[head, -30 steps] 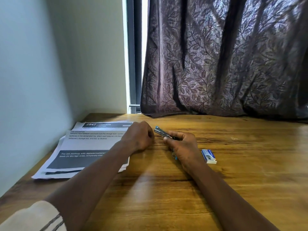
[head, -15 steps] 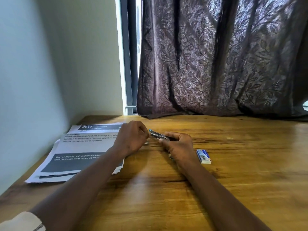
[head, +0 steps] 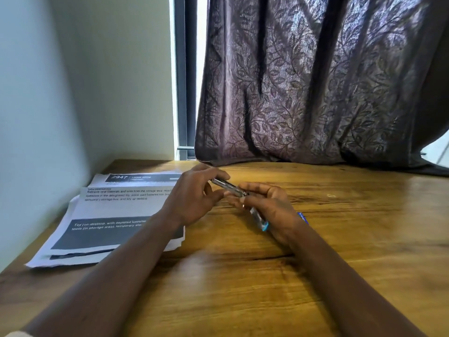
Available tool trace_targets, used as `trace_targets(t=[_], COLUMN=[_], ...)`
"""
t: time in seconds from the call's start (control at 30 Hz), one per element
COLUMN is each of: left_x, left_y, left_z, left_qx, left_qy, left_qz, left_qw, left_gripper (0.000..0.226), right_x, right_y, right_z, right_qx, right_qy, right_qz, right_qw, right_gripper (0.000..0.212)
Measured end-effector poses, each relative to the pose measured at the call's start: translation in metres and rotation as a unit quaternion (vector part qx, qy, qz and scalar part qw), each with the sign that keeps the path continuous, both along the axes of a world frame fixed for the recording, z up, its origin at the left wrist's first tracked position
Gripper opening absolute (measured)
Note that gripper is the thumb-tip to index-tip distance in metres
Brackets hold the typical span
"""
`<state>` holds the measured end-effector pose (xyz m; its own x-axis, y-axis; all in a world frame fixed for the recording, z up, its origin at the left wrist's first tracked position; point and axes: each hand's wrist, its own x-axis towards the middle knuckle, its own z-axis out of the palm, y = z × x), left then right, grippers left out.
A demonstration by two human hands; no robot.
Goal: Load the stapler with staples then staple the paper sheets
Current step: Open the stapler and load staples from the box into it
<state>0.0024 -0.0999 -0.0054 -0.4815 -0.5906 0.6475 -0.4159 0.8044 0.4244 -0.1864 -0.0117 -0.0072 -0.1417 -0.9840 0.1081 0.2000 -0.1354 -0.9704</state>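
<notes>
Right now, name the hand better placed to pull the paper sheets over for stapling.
Left. The left hand is beside the paper sheets and only pinches the tip of the stapler; the right hand grips its body, farther away.

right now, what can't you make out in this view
Head view, three gaps:
1. Whether staples are inside the stapler: too small, and the left hand and right hand gripping it cover the channel.
2. Most of the staple box: it sits behind the right hand, and only a blue edge shows.
3. On the paper sheets: the left forearm covers their right edge, the small print is blurred, and the sheet count is unclear.
</notes>
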Motion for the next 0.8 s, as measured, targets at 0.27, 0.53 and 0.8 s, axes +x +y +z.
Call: trace_targets(t=[0.27, 0.53, 0.8], left_x=[-0.001, -0.007, -0.017], left_y=[0.015, 0.029, 0.035], left_z=[0.000, -0.008, -0.006], left_qx=[-0.018, -0.016, 0.059], left_qy=[-0.048, -0.088, -0.160], left_qz=[0.010, 0.024, -0.040], left_qw=[0.999, 0.996, 0.985], left_gripper=[0.022, 0.022, 0.016], right_x=[-0.003, 0.006, -0.002], right_y=[0.034, 0.056, 0.060], right_z=[-0.009, -0.013, -0.012], right_qx=[-0.042, -0.025, -0.021], right_qy=[0.289, 0.489, 0.296], right_qz=[-0.106, -0.271, -0.124], right_qw=[0.950, 0.829, 0.947], right_gripper=[0.023, 0.010, 0.027])
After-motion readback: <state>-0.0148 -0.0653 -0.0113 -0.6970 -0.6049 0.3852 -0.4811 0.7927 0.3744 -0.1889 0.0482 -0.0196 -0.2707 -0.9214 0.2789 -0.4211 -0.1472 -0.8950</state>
